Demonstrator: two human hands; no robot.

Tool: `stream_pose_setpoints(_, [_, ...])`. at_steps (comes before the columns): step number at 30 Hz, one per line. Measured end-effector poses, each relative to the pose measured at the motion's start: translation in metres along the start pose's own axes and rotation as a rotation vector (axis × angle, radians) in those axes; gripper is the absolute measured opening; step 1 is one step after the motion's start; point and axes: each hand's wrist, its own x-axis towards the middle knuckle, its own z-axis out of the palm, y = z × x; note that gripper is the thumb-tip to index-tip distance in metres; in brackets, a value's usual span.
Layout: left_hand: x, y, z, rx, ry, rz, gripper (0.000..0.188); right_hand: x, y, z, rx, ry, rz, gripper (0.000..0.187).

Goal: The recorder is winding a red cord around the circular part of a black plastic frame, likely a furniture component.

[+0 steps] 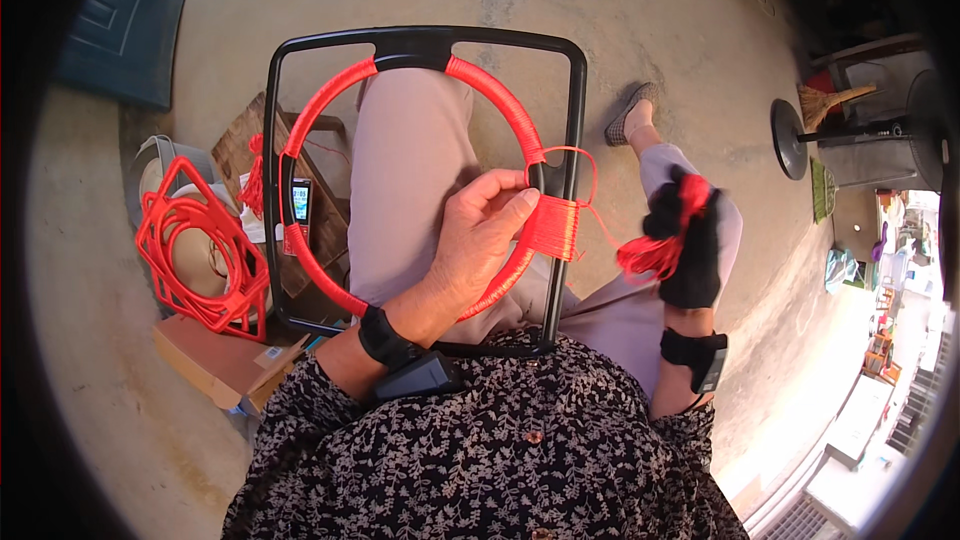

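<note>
A black rectangular frame (577,90) with a round inner ring (503,105) lies across my lap. Red cord is wound tightly round most of the ring, with black showing at the top and at short gaps on the sides. My bare left hand (465,245) pinches the ring's right side, thumb and fingertips beside a black gap. Just below, a wide band of red cord (555,228) spans from the ring to the frame's side bar. A loose strand loops off to the right toward my black-gloved right hand (692,255), closed round a bundle of red cord (648,258).
At left, red-wrapped frames (205,250) are stacked near a cardboard box (215,355). A phone (301,198) and more red cord (252,180) rest on a wooden stool (240,140). A pedestal fan (788,140) and a broom (835,100) stand at right.
</note>
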Motion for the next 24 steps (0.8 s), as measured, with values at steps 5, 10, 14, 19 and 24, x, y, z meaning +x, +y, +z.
stream_pose_setpoints(5, [-0.001,0.0,0.0,0.011,0.047,0.0,0.018,-0.002,0.014,0.03,-1.0,-0.287,0.284,0.022])
stream_pose_setpoints(10, [-0.001,0.0,0.0,0.03,0.035,0.023,0.017,-0.007,0.0,0.032,-0.597,-0.105,0.121,0.025])
stream_pose_setpoints(14, [0.001,-0.003,0.001,0.081,0.059,0.047,0.016,-0.017,-0.002,0.046,-0.31,-0.216,0.02,0.029])
stream_pose_setpoints(19, [0.001,-0.001,0.001,0.127,0.066,-0.011,0.019,-0.039,0.0,0.08,-0.232,-0.354,0.008,0.021])
stream_pose_setpoints(24, [-0.001,0.001,0.001,0.159,0.063,-0.009,0.017,-0.05,-0.008,0.065,-0.319,-0.224,0.064,0.02])
